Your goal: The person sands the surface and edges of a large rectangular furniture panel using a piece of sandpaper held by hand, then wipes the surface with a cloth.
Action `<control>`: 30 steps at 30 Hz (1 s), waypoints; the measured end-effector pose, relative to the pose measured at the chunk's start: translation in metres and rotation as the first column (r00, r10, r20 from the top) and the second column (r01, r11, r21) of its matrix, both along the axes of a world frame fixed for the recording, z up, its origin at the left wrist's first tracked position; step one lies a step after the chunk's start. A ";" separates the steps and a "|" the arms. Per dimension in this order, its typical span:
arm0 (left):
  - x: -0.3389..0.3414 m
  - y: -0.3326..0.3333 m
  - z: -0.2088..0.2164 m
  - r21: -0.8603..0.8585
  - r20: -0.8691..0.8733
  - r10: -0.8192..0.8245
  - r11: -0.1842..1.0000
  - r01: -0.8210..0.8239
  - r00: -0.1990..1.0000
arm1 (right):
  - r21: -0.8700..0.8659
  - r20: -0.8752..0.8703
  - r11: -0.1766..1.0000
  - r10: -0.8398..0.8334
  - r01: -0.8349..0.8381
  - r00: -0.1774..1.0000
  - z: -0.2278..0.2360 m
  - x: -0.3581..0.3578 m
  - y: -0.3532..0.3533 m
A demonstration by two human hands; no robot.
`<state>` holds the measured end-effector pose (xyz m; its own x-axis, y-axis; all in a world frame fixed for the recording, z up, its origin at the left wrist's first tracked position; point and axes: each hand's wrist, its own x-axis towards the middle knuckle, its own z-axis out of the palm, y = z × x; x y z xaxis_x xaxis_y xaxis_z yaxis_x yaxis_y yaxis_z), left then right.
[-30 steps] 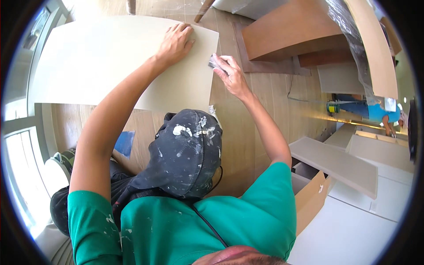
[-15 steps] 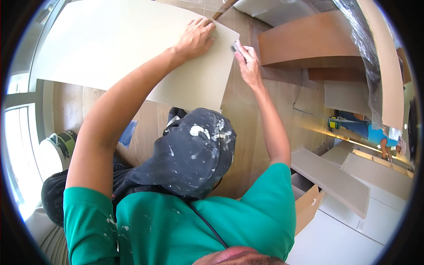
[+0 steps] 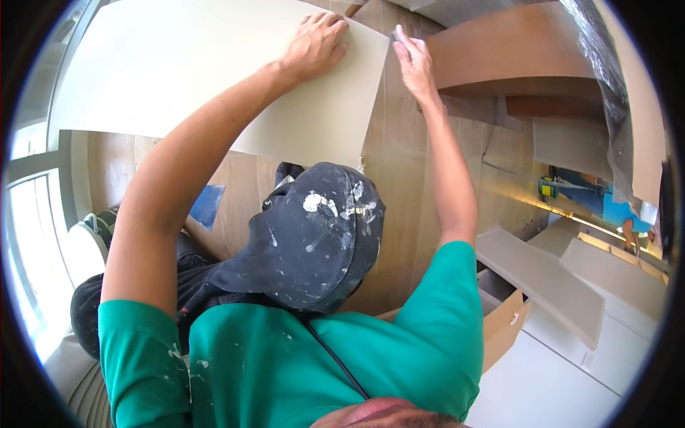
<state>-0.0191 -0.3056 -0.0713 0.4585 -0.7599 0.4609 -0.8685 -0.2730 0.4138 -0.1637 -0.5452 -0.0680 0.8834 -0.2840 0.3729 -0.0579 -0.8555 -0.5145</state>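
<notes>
Upper left: cream panel [image 3: 178, 71], smooth, matt. Centre: dark trousers [image 3: 307, 246], matt cloth, white-spattered. Upper right: brown wood-look furniture [image 3: 514, 46], smooth; plastic film [image 3: 606, 89], glossy, crinkled. Lower centre: green shirt [image 3: 250, 357], cloth.

Daylight glares white through the left window [image 3: 36, 264]; edges bend, darkening.

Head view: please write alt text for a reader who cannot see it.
A person's left hand rests on a pale panel, while the right hand grips a small object beside the panel's corner. A paint-spotted knee shows below.
</notes>
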 end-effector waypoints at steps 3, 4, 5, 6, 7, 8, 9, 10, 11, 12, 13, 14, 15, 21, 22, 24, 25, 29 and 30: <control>0.001 0.001 0.002 0.028 0.019 0.006 1.000 -0.007 1.000 | 0.018 0.030 0.999 0.031 -0.032 0.999 0.003 -0.008 0.002; 0.001 0.002 0.001 0.036 0.030 0.009 0.999 -0.010 0.999 | 0.008 0.025 0.998 0.065 -0.065 0.998 0.002 -0.009 0.005; 0.001 0.003 0.001 0.029 0.036 0.012 0.999 -0.013 0.999 | -0.004 0.022 0.996 0.090 -0.090 0.996 0.002 -0.014 0.008; 0.000 0.004 0.001 0.023 0.042 0.013 1.000 -0.014 0.999 | -0.016 -0.056 0.993 0.118 -0.120 0.991 0.001 -0.021 0.016; 0.000 0.005 0.001 0.017 0.048 0.015 1.000 -0.016 0.999 | -0.020 -0.055 0.993 0.114 -0.115 0.992 -0.003 -0.025 0.019; -0.001 0.004 0.004 0.012 0.044 0.013 1.000 -0.013 0.999 | -0.027 -0.053 0.994 0.108 -0.110 0.993 -0.005 -0.029 0.021; -0.003 0.004 0.006 0.007 0.039 0.009 1.000 -0.010 0.999 | -0.035 -0.051 0.994 0.102 -0.104 0.993 -0.006 -0.032 0.022; -0.005 0.003 0.008 0.002 0.035 0.005 1.000 -0.006 0.999 | -0.048 -0.052 0.994 0.099 -0.102 0.994 -0.007 -0.028 0.019; -0.004 0.002 0.005 -0.004 0.046 0.017 1.000 -0.017 0.999 | -0.060 -0.050 0.993 0.098 -0.101 0.994 -0.004 -0.017 0.018; -0.002 0.002 0.002 -0.009 0.057 0.029 1.000 -0.028 0.998 | -0.072 -0.048 0.992 0.097 -0.100 0.994 -0.001 -0.011 0.018; -0.002 0.002 -0.002 -0.015 0.068 0.040 0.999 -0.039 0.997 | -0.071 -0.044 0.994 0.086 -0.089 0.995 -0.001 -0.015 0.021; -0.001 0.002 -0.002 -0.002 0.063 0.033 0.999 -0.033 0.997 | -0.067 -0.030 0.994 0.082 -0.084 0.996 -0.004 -0.016 0.022; -0.002 0.001 -0.001 0.011 0.058 0.027 1.000 -0.028 0.998 | -0.062 -0.016 0.995 0.078 -0.079 0.997 -0.007 -0.014 0.024; -0.002 -0.001 0.001 0.005 0.046 0.010 1.000 -0.011 0.999 | -0.097 -0.035 0.995 -0.026 0.023 0.999 -0.014 -0.002 -0.006; -0.001 -0.001 0.000 0.010 0.049 0.012 1.000 -0.013 0.999 | -0.193 -0.026 0.975 -0.119 0.111 0.993 -0.013 0.005 -0.020; -0.004 0.000 -0.001 0.046 0.019 0.048 0.998 -0.049 0.999 | -0.089 0.060 0.991 -0.095 0.100 0.994 -0.006 0.005 -0.030; 0.000 0.000 0.001 0.033 0.045 0.037 0.999 -0.038 0.998 | -0.036 0.099 0.995 -0.086 0.090 0.991 -0.006 0.003 -0.031; 0.000 0.003 0.008 0.034 0.021 -0.037 0.999 0.036 0.999 | -0.262 0.052 0.954 0.165 -0.146 0.985 0.003 -0.006 -0.006; 0.001 0.007 0.020 0.060 -0.068 -0.077 0.995 0.081 0.995 | -0.267 0.031 0.950 0.178 -0.163 0.984 0.003 -0.008 0.002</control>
<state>-0.0177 -0.2985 -0.0510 0.4239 -0.8211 0.3823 -0.8597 -0.2320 0.4550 -0.1714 -0.5429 -0.0649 0.8864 -0.0166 0.4627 0.1226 -0.9553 -0.2691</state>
